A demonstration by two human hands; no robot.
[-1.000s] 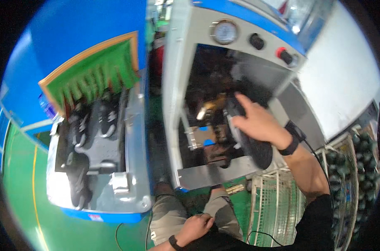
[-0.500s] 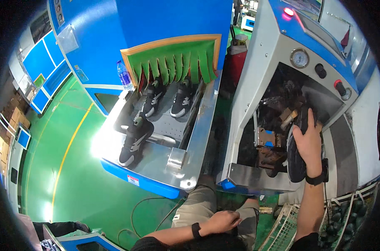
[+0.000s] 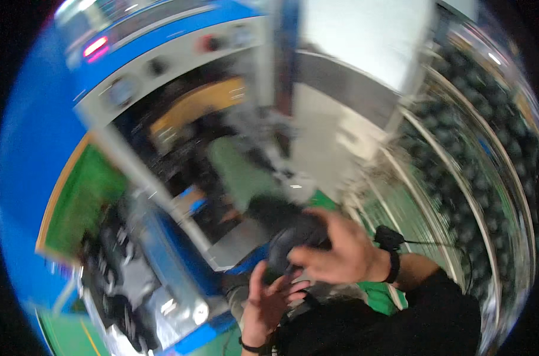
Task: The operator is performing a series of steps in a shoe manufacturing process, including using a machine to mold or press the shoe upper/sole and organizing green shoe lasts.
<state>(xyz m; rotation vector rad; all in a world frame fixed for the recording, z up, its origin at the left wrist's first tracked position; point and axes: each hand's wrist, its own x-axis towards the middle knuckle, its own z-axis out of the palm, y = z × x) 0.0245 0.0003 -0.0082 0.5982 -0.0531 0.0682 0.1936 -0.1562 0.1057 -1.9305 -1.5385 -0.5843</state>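
My right hand is closed round a black shoe, smeared by motion, in front of the machine opening. Just beyond the shoe stands a long, rounded green piece; whether it is joined to the shoe I cannot tell. Below the shoe, my left hand has its fingers spread, close to the shoe's lower side. Any contact there is unclear.
Blurred black shoes lie on the metal conveyor at the left, by a green strip curtain. A blue and grey machine with a gauge and knobs stands ahead. Racks filled with dark, rounded pieces stand to the right.
The view has swung right toward the racks. My right hand has come away from the machine opening, closer to my body, with the shoe. My left hand has risen from my lap, fingers spreading.
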